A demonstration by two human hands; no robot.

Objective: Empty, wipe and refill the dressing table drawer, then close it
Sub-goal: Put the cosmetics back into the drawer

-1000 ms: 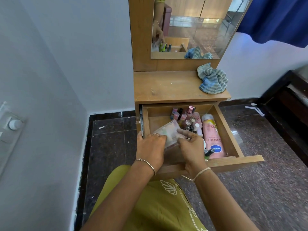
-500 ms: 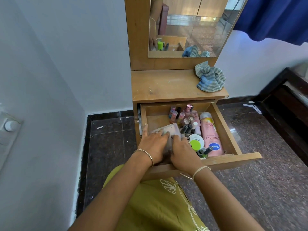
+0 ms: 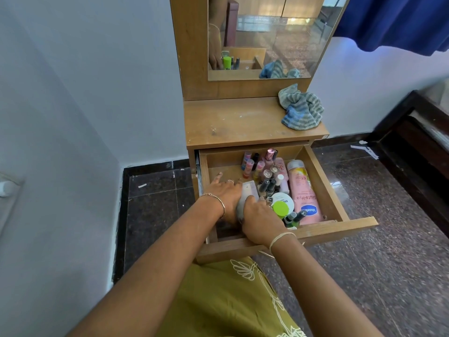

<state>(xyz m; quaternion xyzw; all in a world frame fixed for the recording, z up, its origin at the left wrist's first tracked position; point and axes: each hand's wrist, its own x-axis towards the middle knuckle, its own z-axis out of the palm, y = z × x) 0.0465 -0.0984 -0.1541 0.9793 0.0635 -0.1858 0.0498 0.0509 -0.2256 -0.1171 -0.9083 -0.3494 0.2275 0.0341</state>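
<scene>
- My left hand (image 3: 224, 195) and right hand (image 3: 258, 215) close around the pale pouch (image 3: 246, 195) near the drawer (image 3: 340, 229) front-left corner.
- I should seat it flat, nudging no bottles (image 3: 264, 176).

Pale walls (image 3: 73, 93) meet dark speckled floor (image 3: 388, 263); blue curtain (image 3: 401, 20) upper right; possibly dark wooden furniture (image 3: 418, 142) beneath.

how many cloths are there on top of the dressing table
1. The striped blue-grey cloth lies crumpled at the right rear corner of the dressing table top, by the mirror, which shows its reflection. No second cloth shows.
</scene>
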